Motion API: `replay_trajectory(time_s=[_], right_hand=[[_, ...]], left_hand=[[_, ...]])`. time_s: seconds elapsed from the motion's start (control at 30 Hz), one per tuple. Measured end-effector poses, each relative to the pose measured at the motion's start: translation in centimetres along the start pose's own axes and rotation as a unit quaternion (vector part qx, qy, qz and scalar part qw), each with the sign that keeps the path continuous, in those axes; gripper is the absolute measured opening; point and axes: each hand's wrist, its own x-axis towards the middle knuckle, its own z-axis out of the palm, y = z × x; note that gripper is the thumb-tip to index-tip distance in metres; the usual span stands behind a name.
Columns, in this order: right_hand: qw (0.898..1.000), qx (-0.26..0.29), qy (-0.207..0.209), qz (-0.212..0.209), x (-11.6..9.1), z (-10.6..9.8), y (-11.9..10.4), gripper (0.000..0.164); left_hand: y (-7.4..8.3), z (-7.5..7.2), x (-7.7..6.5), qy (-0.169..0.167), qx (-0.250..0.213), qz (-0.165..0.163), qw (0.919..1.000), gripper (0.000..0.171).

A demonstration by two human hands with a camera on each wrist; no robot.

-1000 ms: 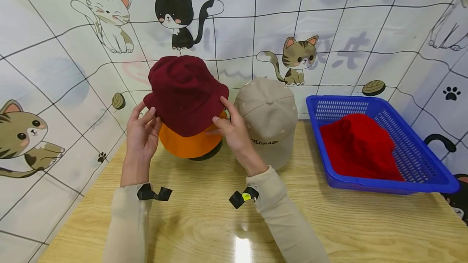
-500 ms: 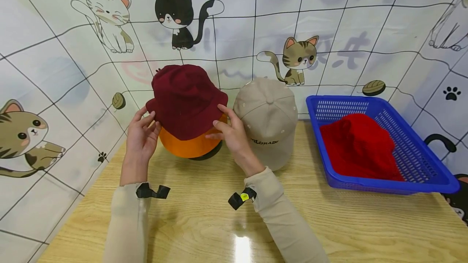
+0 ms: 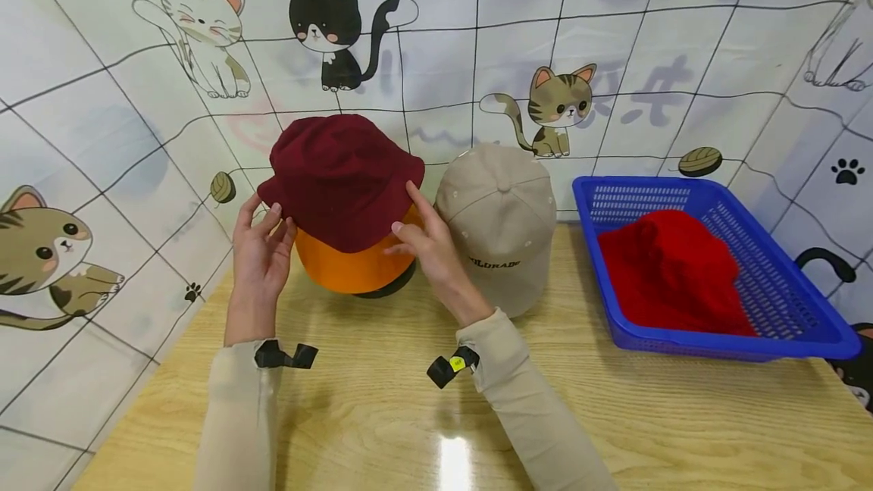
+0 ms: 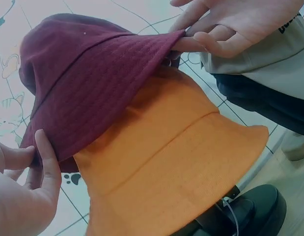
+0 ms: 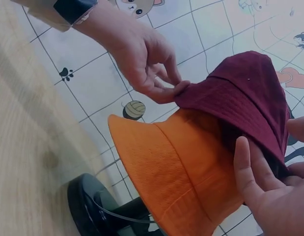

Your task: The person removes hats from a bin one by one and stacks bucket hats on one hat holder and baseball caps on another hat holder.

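A maroon bucket hat (image 3: 344, 180) sits tilted over the crown of an orange bucket hat (image 3: 355, 264). By its brim's left side my left hand (image 3: 262, 256) pinches the maroon hat between thumb and fingers. My right hand (image 3: 436, 252) grips the brim on the opposite side, with some fingers under the edge in the right wrist view. The orange hat rests on a black stand (image 5: 88, 201), its brim flaring below the maroon one. Most of the orange crown is covered. Close to my right hand stands a beige baseball cap (image 3: 501, 203) with dark lettering on its front.
To the right, a blue plastic basket (image 3: 723, 347) holds a red fabric hat (image 3: 671, 271). All of this is on a wood-grain table (image 3: 382, 408). A wall covering (image 3: 436, 51) printed with cats and grid lines rises close behind the hats.
The maroon hat first came down a little over the orange hat. Since then it has risen slightly and shifted left, with both hands still holding its brim. Basket and cap stay put.
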Motion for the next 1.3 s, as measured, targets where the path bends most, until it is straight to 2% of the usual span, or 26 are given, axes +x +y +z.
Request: replay_trajectory(time_s=[0.13,0.27,0.43,0.67,0.87,1.03,1.2,1.3], right_hand=[[0.999,0.011,0.015,0.031,0.2,-0.1,0.4,0.069],[0.997,0.021,0.059,0.051,0.4,-0.2,1.0,0.064],[0.992,0.028,0.109,0.053,0.5,0.0,1.5,0.059],[0.986,0.049,0.144,0.074,0.5,0.2,2.2,0.053],[0.983,0.06,0.148,0.092,0.4,0.3,2.8,0.052],[0.982,0.068,0.146,0.098,0.4,0.2,3.5,0.052],[0.984,0.055,0.136,0.102,0.5,-0.1,4.2,0.053],[0.985,0.028,0.133,0.11,0.4,-0.1,4.7,0.055]], left_hand=[[-0.3,-0.3,0.4,0.017,0.029,-0.026,0.9991,0.04],[-0.5,-0.6,0.6,0.03,0.064,-0.055,0.996,0.033],[-0.6,-0.6,0.7,0.023,0.08,-0.049,0.9953,0.028],[-0.8,-0.8,0.7,0.027,0.073,-0.045,0.9959,0.01],[-0.8,-1.0,0.8,0.033,0.086,-0.059,0.994,0.006],[-0.8,-1.5,1.1,0.051,0.092,-0.087,0.9906,0.008],[-0.8,-2.1,1.4,0.066,0.098,-0.128,0.9847,0.013],[-1.0,-2.7,1.5,0.077,0.106,-0.158,0.9787,0.011]])
